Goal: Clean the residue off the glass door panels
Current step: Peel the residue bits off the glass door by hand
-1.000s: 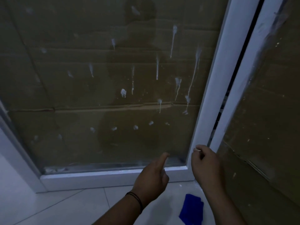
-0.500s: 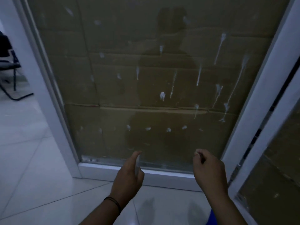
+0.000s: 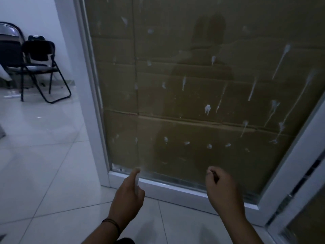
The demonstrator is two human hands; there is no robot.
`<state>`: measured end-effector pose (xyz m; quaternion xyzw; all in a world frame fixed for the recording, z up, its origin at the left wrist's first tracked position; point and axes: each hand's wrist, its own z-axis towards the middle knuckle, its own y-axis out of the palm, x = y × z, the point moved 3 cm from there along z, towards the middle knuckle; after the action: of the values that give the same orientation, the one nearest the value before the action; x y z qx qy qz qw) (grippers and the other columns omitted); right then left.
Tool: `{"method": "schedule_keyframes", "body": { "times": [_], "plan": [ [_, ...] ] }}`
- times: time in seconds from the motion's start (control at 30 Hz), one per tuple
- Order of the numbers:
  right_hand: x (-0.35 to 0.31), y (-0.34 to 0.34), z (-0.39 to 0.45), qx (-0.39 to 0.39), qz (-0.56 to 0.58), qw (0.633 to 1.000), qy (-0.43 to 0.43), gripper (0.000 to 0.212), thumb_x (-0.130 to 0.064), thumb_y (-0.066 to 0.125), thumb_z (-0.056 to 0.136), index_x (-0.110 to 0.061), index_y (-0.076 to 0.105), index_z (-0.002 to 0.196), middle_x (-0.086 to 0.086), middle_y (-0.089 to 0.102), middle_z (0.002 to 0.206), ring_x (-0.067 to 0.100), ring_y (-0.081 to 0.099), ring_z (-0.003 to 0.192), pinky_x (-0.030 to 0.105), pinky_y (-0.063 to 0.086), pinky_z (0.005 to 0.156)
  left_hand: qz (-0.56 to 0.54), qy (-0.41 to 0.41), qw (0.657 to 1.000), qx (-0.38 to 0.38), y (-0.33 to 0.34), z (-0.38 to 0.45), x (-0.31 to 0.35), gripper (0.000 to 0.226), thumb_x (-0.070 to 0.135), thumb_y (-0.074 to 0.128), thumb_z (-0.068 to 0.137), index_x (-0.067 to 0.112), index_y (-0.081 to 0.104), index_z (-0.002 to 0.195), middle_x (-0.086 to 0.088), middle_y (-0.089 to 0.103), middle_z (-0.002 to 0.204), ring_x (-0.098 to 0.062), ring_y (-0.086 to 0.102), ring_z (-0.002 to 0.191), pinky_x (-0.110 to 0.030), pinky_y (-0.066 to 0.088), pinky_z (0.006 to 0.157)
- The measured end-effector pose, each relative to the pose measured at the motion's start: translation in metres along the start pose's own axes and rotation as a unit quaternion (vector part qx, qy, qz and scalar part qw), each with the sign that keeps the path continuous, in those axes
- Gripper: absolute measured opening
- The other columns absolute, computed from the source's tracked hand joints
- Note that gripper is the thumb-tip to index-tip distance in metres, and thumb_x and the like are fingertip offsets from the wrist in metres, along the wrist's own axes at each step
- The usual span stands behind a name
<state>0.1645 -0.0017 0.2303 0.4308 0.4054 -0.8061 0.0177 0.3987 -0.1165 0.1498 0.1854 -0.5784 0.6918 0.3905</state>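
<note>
The glass door panel (image 3: 184, 95) fills the view, with brown cardboard behind it. White residue (image 3: 207, 108) dots and runs down the glass, thickest at the right. My left hand (image 3: 128, 192) points its index finger at the panel's lower left corner, fingertip at the glass's bottom edge. A thin pale strip lies under that finger, and the other fingers curl round it. My right hand (image 3: 223, 189) is curled into a fist, held close to the bottom edge of the glass further right. I see nothing in it.
The white door frame (image 3: 175, 188) runs along the bottom and up the left side. A second panel (image 3: 309, 215) overlaps at the lower right. Two black folding chairs (image 3: 40, 55) stand at the far left on the white tiled floor (image 3: 44, 155).
My view has swung left: the chairs and the left frame have come into sight, and the blue cloth on the floor has gone out of it. Both hands moved left along the panel's bottom edge.
</note>
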Motion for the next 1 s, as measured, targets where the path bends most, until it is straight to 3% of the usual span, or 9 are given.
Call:
{"method": "schedule_keyframes", "body": {
  "times": [0.17,0.33,0.4,0.5,0.6,0.67,0.8,0.9,1.0],
  "plan": [
    [-0.006,0.013,-0.006,-0.019,0.002,1.0,-0.009,0.024,-0.025,0.049,0.093,-0.017,0.067,0.107,0.003,0.067,0.107,0.022,0.06,0.094,0.028,0.043,0.073,-0.016,-0.003,0.999,0.034,-0.012,-0.005,-0.007,0.055,0.02,0.061,0.089,0.023,0.04,0.14,-0.004,0.055,0.136,-0.02,0.056,0.116,-0.026,0.043,0.094],
    [-0.007,0.027,-0.017,-0.055,0.007,0.998,-0.02,0.024,-0.028,0.05,0.092,-0.018,0.066,0.108,-0.001,0.066,0.111,0.016,0.059,0.096,0.026,0.045,0.081,-0.089,0.006,0.996,0.012,-0.016,-0.01,0.005,0.061,0.042,0.041,0.095,0.038,0.013,0.149,0.006,0.04,0.146,-0.011,0.05,0.118,-0.029,0.04,0.1],
    [-0.008,0.035,-0.024,-0.107,0.003,0.994,-0.031,0.029,-0.031,0.05,0.092,-0.023,0.063,0.116,-0.005,0.064,0.117,0.013,0.057,0.105,0.025,0.044,0.087,-0.139,-0.011,0.99,-0.009,-0.014,-0.011,0.015,0.055,0.044,0.039,0.095,0.039,0.022,0.146,0.005,0.047,0.141,-0.021,0.053,0.12,-0.044,0.046,0.1],
    [-0.013,0.044,-0.039,-0.159,0.01,0.985,-0.073,0.032,-0.036,0.054,0.089,-0.031,0.059,0.12,-0.011,0.063,0.109,0.004,0.057,0.096,0.023,0.046,0.084,-0.19,0.015,0.981,-0.028,-0.011,-0.016,0.044,0.023,0.036,0.051,0.095,0.057,0.05,0.105,0.02,0.06,0.099,-0.009,0.06,0.095,-0.038,0.057,0.078],
    [-0.016,0.051,-0.057,-0.214,0.045,0.97,-0.108,0.049,-0.045,0.061,0.084,-0.044,0.042,0.129,-0.021,0.051,0.112,-0.007,0.049,0.093,0.008,0.039,0.078,-0.187,0.091,0.978,-0.029,-0.01,-0.025,0.078,0.033,0.033,0.058,0.094,0.063,0.052,0.082,0.027,0.059,0.087,0.003,0.058,0.082,-0.015,0.049,0.07],
    [-0.013,0.051,-0.065,-0.231,0.08,0.964,-0.107,0.054,-0.047,0.062,0.08,-0.042,0.041,0.13,-0.023,0.049,0.121,-0.008,0.049,0.097,0.007,0.04,0.079,-0.202,0.12,0.971,-0.05,-0.003,-0.032,0.095,0.028,0.03,0.061,0.093,0.057,0.058,0.084,0.028,0.061,0.091,0.007,0.058,0.088,-0.01,0.046,0.072],
    [0.004,0.033,-0.07,-0.191,0.132,0.97,-0.074,0.049,-0.058,0.054,0.069,-0.057,0.045,0.118,-0.028,0.058,0.101,-0.004,0.055,0.087,0.01,0.042,0.063,-0.247,0.117,0.954,-0.12,0.024,-0.042,0.11,0.012,0.029,0.068,0.087,0.039,0.065,0.094,0.016,0.066,0.091,0.0,0.063,0.088,-0.013,0.048,0.072],
    [0.03,0.017,-0.07,-0.18,0.159,0.97,-0.023,0.041,-0.056,0.056,0.07,-0.054,0.049,0.11,-0.026,0.063,0.098,0.0,0.059,0.083,0.017,0.048,0.062,-0.261,0.11,0.94,-0.192,0.05,-0.05,0.12,0.039,0.035,0.072,0.082,0.043,0.061,0.118,0.02,0.068,0.103,0.006,0.062,0.098,-0.008,0.046,0.078],
    [0.075,0.002,-0.068,-0.14,0.17,0.974,0.053,0.038,-0.048,0.062,0.074,-0.048,0.05,0.11,-0.022,0.063,0.095,-0.008,0.056,0.084,0.009,0.044,0.062,-0.213,0.122,0.935,-0.257,0.084,-0.056,0.13,0.063,0.041,0.073,0.077,0.04,0.047,0.134,0.022,0.061,0.117,0.011,0.055,0.108,0.0,0.04,0.08]
  ]
}}
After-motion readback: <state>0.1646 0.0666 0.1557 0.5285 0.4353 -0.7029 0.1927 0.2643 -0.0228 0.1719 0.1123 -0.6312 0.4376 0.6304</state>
